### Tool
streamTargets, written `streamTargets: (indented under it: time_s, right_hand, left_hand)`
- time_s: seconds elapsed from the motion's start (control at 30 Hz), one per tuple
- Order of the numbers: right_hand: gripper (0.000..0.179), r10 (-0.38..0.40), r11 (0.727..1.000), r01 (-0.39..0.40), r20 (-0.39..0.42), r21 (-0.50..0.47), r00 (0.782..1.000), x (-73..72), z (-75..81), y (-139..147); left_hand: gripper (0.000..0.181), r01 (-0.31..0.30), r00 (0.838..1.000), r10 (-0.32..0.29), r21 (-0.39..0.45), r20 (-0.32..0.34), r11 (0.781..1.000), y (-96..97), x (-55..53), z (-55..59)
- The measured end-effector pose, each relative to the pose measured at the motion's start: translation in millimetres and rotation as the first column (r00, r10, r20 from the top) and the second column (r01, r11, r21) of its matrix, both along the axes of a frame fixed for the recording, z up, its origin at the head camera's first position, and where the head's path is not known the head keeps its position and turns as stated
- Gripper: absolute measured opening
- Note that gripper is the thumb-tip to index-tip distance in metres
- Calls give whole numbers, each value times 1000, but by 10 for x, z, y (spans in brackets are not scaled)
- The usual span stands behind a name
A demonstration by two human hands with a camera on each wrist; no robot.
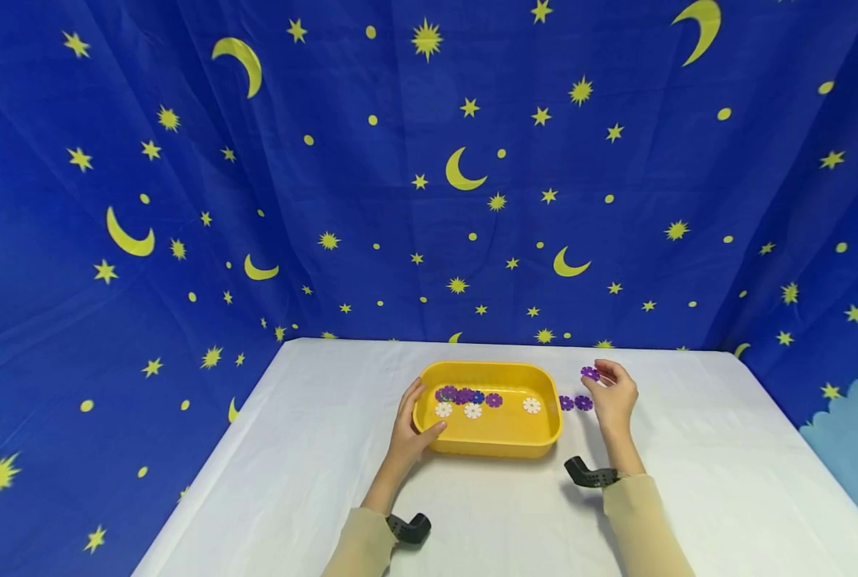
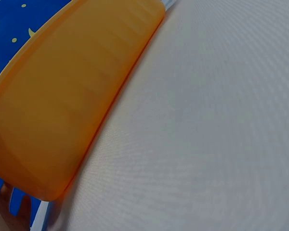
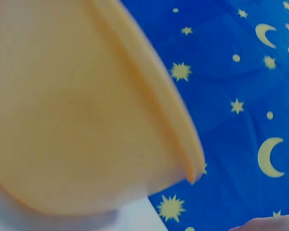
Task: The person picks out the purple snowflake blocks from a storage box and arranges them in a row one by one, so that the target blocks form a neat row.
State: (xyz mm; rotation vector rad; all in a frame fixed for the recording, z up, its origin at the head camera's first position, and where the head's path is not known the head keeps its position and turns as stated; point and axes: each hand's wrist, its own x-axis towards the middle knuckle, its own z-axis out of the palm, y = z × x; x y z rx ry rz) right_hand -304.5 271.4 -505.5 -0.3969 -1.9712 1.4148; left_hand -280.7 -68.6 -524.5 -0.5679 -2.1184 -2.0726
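Note:
A yellow plastic basin (image 1: 486, 448) stands on the white table. My left hand (image 1: 408, 433) grips its left end, thumb over the near rim and fingers along the outer side. In the left wrist view, the basin's outer wall (image 2: 72, 96) fills the upper left. Inside lie several purple snowflake discs (image 1: 465, 395), a blue one (image 1: 477, 397) and three white ones (image 1: 473, 410). Right of the basin, my right hand (image 1: 616, 398) pinches a purple snowflake disc (image 1: 590, 373) between thumb and fingers. Two more purple discs (image 1: 583, 403) lie beneath it, beside the basin's right end.
The white-covered table (image 1: 284, 473) extends around the basin on every side. Behind it and at the left hangs a blue curtain (image 1: 371, 200) with yellow moons and stars. A black camera mount sits on each wrist, the right one (image 1: 590, 474) near the basin's front right corner.

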Motion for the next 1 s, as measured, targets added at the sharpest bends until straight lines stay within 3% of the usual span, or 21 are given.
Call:
streamTargets:
  time_s: [0.67, 1.0]
  right_hand:
    - [35, -76, 997, 77, 64, -15, 995, 51, -336, 165]
    - [34, -95, 995, 95, 93, 13, 991, 63, -389, 191]
  left_hand:
    - [77, -1, 1000, 1, -13, 4, 1000, -2, 10, -9]
    - [76, -19, 1000, 19, -33, 7, 999, -4, 15, 25]
